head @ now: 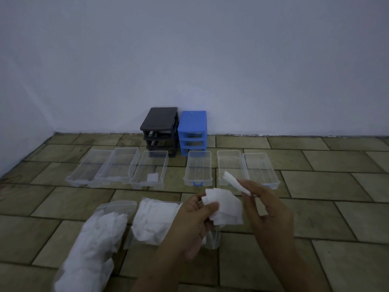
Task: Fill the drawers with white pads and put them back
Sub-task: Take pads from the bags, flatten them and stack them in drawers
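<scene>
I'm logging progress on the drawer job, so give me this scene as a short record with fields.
left hand: holds a stack of white pads
right hand: pinches a single pad
clear drawers: six in a row on the tiled floor
filled so far: third drawer from left holds one pad
frames: black frame, blue frame, both without drawers
supply: two bags of pads

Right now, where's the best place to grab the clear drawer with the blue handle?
Take the clear drawer with the blue handle by its long side walls, coming from above. It lies open-topped and apparently empty, with gaps on both sides. The handle faces you, another option.
</scene>
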